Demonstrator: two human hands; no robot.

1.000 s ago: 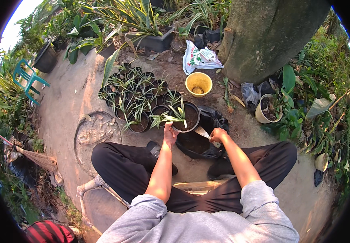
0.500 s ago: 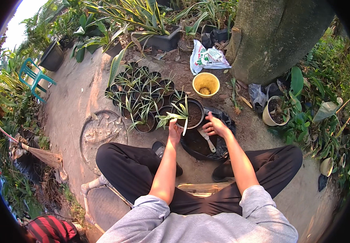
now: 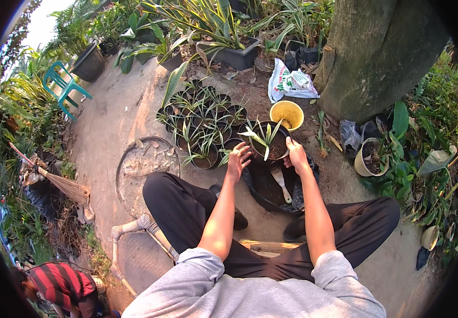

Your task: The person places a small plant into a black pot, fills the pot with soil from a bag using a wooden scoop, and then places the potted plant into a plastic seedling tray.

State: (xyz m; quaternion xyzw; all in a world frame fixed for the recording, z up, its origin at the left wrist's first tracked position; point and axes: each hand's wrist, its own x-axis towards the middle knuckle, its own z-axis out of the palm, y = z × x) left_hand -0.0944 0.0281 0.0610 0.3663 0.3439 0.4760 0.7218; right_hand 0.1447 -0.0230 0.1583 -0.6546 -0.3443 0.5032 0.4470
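Note:
A small plant (image 3: 264, 140) with pale-edged, narrow leaves stands in a round black pot (image 3: 277, 126) with brown soil. My right hand (image 3: 296, 154) grips the pot's right side, thumb over the rim and fingers partly hidden. By the pot's lower left side is my left hand (image 3: 238, 162), its fingers apart and curved toward the wall; whether they touch it I cannot tell. Just below the pot, a black plastic bag (image 3: 259, 198) lies spread around dark soil. A hand trowel (image 3: 282, 186) with a whitish handle rests in it.
Several black pots of similar plants (image 3: 206, 159) crowd to the left. Behind stand a yellow bucket (image 3: 287, 112), a white sack (image 3: 291, 82) and a tree trunk (image 3: 369, 58). A cream pot (image 3: 364, 161) is at right. Another person (image 3: 64, 283) bends at lower left.
My right hand, spread and apart from the pot before, now grips its rim. My left hand has come away from the plant's leaves to the pot's side. The whole view has shifted.

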